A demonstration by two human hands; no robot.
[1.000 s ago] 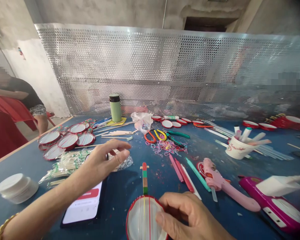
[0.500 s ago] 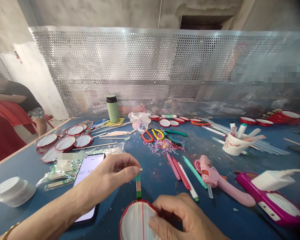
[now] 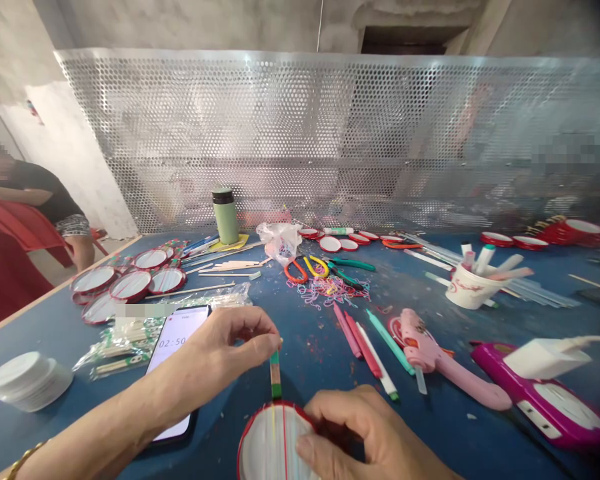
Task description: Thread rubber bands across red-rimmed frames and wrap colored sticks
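Screen: a perforated metal screen (image 3: 330, 133) rises directly behind the green flask (image 3: 225, 215).
Table: the blue table (image 3: 430, 293) carries the flask near its far edge.
Right hand: the right hand (image 3: 370, 433), well forward and right of the flask, curls its fingers over the edge of the red-rimmed disc (image 3: 265, 447), thumb pressed on its face.
Left hand: the left hand (image 3: 220, 353), forward of the flask, pinches thumb and forefinger on the top end of the striped stick (image 3: 275, 375).
Disc: at the near table edge, far forward of the flask, threads running across its pale face, the stick standing out from its far rim.
Packets: clear packets (image 3: 125, 340) forward and left of the flask hold wooden sticks.
Phone: a phone (image 3: 177, 340) lies forward of the flask, partly under the left wrist.
Cup: a paper cup (image 3: 467, 290) well right of the flask holds pale sticks.
Bag: a crumpled clear bag (image 3: 279, 240) sits just right of the flask; contents cannot be made out.
Flask: upright, dark cap on.
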